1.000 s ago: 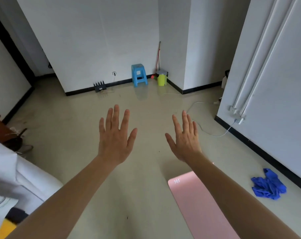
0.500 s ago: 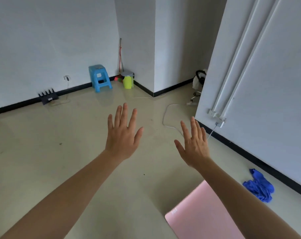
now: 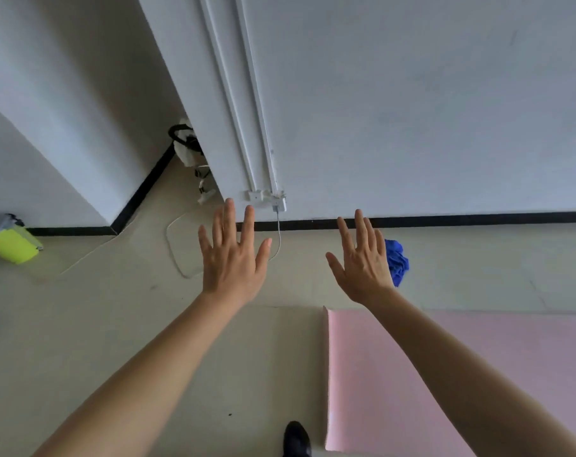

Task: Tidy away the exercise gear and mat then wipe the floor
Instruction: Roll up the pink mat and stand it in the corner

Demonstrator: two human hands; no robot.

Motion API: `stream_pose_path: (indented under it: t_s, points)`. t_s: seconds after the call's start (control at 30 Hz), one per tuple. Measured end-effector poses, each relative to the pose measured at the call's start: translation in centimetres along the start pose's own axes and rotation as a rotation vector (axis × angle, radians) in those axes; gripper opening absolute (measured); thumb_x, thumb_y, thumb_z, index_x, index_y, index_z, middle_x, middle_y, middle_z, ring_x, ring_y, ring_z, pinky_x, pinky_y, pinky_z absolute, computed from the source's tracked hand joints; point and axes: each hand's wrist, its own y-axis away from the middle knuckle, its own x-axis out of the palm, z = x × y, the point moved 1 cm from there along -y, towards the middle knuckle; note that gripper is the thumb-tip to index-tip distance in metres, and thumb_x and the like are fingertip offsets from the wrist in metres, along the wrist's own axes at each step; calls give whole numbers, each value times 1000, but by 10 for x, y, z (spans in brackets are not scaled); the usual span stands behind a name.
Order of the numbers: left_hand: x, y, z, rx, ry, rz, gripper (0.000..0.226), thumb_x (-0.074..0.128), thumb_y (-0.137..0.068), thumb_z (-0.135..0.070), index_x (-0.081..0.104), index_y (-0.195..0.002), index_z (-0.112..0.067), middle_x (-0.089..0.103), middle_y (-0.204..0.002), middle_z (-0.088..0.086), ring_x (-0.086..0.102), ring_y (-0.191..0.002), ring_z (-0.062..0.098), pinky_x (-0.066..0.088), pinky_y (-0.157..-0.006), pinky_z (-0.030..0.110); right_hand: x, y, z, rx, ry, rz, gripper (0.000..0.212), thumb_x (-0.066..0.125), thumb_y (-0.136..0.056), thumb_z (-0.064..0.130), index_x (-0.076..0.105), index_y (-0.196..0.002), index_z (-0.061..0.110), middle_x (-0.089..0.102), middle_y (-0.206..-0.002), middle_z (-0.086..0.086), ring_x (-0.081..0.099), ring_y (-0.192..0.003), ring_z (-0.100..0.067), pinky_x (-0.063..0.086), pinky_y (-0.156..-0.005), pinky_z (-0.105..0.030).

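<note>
A pink exercise mat (image 3: 379,374) lies flat on the beige floor at the lower right, its short edge facing left. A crumpled blue cloth (image 3: 397,262) lies on the floor near the wall, partly hidden behind my right hand (image 3: 362,265). Both hands are held out in the air above the floor, palms down, fingers straight and spread. My left hand (image 3: 232,258) hovers left of the mat's edge. Neither hand holds or touches anything.
A white wall with a black skirting (image 3: 477,219) runs across ahead. A white cable (image 3: 177,252) loops on the floor from a wall fitting. A yellow-green container (image 3: 14,247) stands at the far left. A black shoe toe (image 3: 296,440) shows at the bottom.
My view has swung to the right and down, so the wall now faces me and the mat lies across the lower right. Both hands stay spread and empty.
</note>
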Motion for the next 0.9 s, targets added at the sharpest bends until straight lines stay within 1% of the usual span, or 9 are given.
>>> stream_pose_path:
  t_s: [0.07,0.17,0.23,0.33,0.47,0.57,0.7,0.77,0.9]
  points:
    - [17,-42,2,116,-5,27,68,18,-99,-54,21,-155,-15,10,-162,20,14,-148,37,18,-114,63,15,-24,-4,107,-25,22,77,39,-100,52,6,-160,17,-5,-165,-19,6,-152,-37,16,-121,-55]
    - [30,-107,0,309,-48,38,68,18,-100,-54,22,-155,-14,10,-162,21,12,-149,37,17,-115,63,15,-54,-11,215,-32,2,76,43,-100,51,10,-159,17,-3,-165,-20,8,-152,-38,18,-121,-54]
    - [35,-147,-11,372,-12,37,68,17,-100,-54,24,-154,-13,12,-162,21,14,-148,37,19,-114,63,2,-66,-22,286,-25,-8,76,44,-99,50,11,-159,17,-3,-165,-20,8,-152,-38,18,-121,-52]
    - [40,-195,-44,499,61,38,68,17,-99,-53,24,-154,-12,13,-161,21,16,-147,39,20,-113,63,-22,-72,-43,406,12,-80,75,43,-101,49,8,-159,18,-7,-165,-18,3,-153,-35,11,-122,-48]
    - [55,-245,-101,728,138,27,69,15,-99,-53,20,-154,-13,8,-162,20,13,-148,38,19,-113,62,-50,-64,-73,621,87,-210,77,46,-100,47,7,-159,18,-5,-165,-17,4,-153,-34,9,-122,-49]
    - [72,-265,-142,897,216,58,70,14,-98,-54,19,-155,-13,8,-162,19,12,-148,38,18,-114,62,-60,-41,-81,833,137,-309,77,52,-98,44,13,-159,18,2,-165,-18,11,-151,-37,12,-121,-51]
    - [93,-272,-179,1145,314,92,71,12,-97,-55,13,-156,-15,2,-163,17,7,-150,36,14,-116,62,-54,-3,-69,1125,246,-324,78,51,-97,46,13,-159,19,1,-166,-17,12,-151,-38,15,-121,-52]
    - [103,-270,-190,1256,364,116,71,13,-98,-55,15,-156,-14,4,-163,18,7,-150,36,15,-115,62,-42,13,-48,1293,269,-351,79,52,-96,46,13,-159,18,2,-166,-17,14,-150,-38,18,-119,-53]
    - [136,-253,-201,1401,364,193,69,15,-99,-53,17,-156,-14,2,-163,17,5,-150,35,14,-115,62,-5,36,-10,1449,285,-293,79,58,-93,44,19,-158,18,11,-164,-19,25,-146,-41,26,-114,-53]
